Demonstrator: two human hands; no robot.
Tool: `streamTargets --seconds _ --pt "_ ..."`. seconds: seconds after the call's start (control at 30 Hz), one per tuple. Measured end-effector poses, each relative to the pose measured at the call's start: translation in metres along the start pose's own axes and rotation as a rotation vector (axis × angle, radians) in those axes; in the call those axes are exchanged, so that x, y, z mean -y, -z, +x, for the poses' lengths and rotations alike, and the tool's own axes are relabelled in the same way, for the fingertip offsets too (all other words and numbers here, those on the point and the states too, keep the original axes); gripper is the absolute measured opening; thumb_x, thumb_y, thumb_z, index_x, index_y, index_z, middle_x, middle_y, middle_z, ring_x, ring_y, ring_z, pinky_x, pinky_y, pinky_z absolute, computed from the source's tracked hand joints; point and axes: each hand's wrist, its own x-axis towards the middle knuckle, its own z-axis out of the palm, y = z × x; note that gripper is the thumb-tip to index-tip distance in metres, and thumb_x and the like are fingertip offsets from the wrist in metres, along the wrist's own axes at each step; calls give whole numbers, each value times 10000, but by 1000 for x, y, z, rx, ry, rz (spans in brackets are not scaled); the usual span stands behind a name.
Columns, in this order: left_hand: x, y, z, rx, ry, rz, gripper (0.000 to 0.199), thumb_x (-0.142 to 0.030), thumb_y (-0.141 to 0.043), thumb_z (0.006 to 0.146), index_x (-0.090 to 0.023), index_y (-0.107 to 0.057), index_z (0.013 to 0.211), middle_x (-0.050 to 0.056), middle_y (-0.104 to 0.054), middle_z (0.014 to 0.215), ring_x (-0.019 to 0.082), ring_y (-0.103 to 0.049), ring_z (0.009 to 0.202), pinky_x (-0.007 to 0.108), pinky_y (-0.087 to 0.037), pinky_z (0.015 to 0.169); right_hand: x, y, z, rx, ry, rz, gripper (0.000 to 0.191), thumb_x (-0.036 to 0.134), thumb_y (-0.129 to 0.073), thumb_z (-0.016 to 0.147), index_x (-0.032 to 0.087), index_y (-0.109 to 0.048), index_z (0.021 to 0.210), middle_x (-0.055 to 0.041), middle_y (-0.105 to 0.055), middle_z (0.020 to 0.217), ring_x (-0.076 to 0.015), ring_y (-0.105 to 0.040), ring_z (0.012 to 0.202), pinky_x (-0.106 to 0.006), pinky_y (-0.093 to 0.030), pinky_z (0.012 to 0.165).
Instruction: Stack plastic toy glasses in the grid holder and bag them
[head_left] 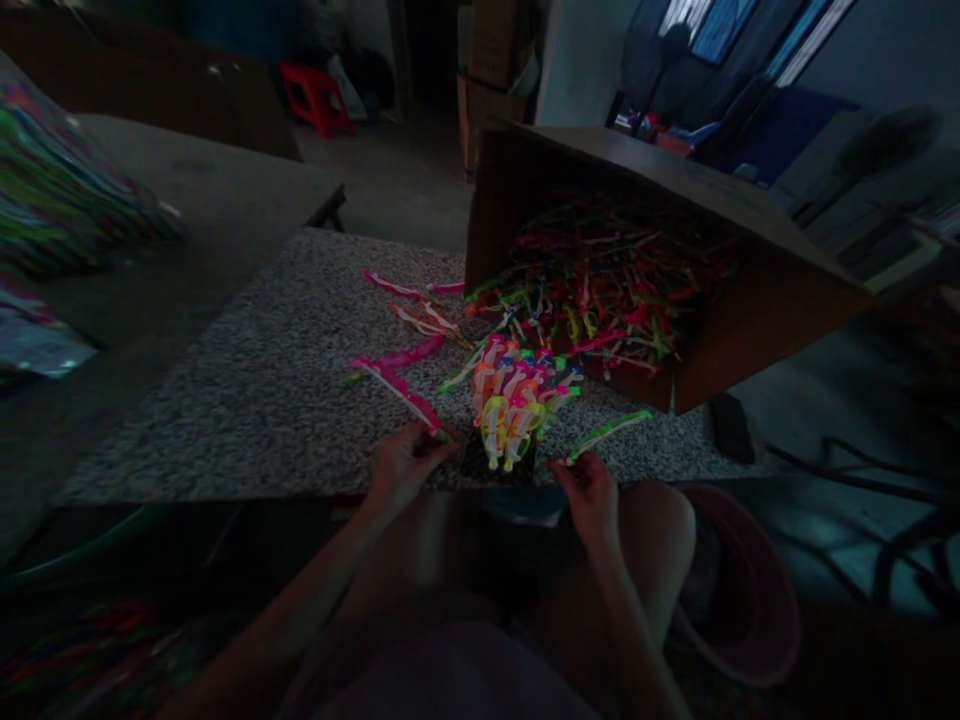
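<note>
**Neon plastic strips everywhere, and that near edge looks sketchy**

Head-cam shot in pretty dim light. The left hand (pixel 405 467) is pinched onto the end of a long pink strip (pixel 401 392), and the right hand (pixel 589 497) has a lime-green strip (pixel 607 432) between its fingers, so both grips look closed on something, as far as you can tell in this gloom. Between them sits a bunch of neon strips (pixel 517 402) in orange, yellow, pink and blue, lying on a speckled granite-look tabletop (pixel 247 410), its lower tips close to the near edge.

Right behind that, a cardboard box (pixel 757 320) lies tipped on its side with a huge tangle of multicoloured strips (pixel 600 280) spilling out of its open end onto the tabletop. A few loose ones are scattered off to the left.

Biggest risk IMO: that bunch sits so close to the edge that one careless tug or elbow bump could send it onto the person's lap or the floor. The strips also look easy to snag, so pulling one from the tangle could drag others along. And with light this poor, similar colours could easily get mixed up.
</note>
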Motion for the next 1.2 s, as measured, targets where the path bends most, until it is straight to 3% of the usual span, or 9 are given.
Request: streamTargets --seconds 0.23,0.37,0.53,0.7,0.83,1.0,1.2 --pt "-1 -19 13 -6 -94 275 194 -345 -678 719 -160 -621 735 22 -671 729 181 -620 698 272 -485 702 -3 3 -12 -33 -8 2 390 459 -659 699 146 -540 899 -92 -681 853 -193 -664 773 -300 -534 732" --pt "0 -29 14 87 -136 382 146 -274 -628 784 -170 -646 885 23 -688 819 174 -630 744 261 -479 736 -1 -2 -10 -18 -22 4 398 471 -655 695 143 -544 893 -105 -688 870 -206 -672 799 -309 -532 752" --pt "2 -40 10 199 -307 462 301 -163 -476 847 -166 -602 1120 72 -657 1054 178 -622 912 270 -475 812 5 -9 -4 -39 80 -126 344 460 -627 729 150 -541 848 -84 -687 794 -187 -665 725 -260 -514 655" --pt "0 -41 9 95 -443 655 240 -194 -488 845 -177 -653 1018 75 -668 934 238 -573 933 366 -429 842 5 -24 0 -111 206 -262 261 407 -594 769 156 -567 834 -39 -668 729 -153 -648 656 -230 -488 625" --pt "3 -42 11 -10 -452 654 208 -246 -480 871 -188 -674 919 65 -672 867 248 -556 910 385 -388 820 7 -44 1 -148 234 -289 174 321 -603 766 157 -590 821 -23 -672 722 -146 -655 668 -222 -481 652" --pt "5 -43 13 25 -507 586 228 -252 -439 885 -176 -655 881 60 -662 822 222 -577 814 348 -400 771 17 -58 1 -156 169 -364 132 250 -662 735 168 -623 832 -7 -686 745 -147 -658 684 -215 -471 650" --pt "7 -40 12 23 -442 623 206 -275 -440 874 -170 -618 882 72 -673 882 225 -606 828 355 -428 789 18 -60 4 -142 171 -549 86 169 -658 729 167 -636 812 -14 -691 739 -167 -667 690 -225 -465 647"
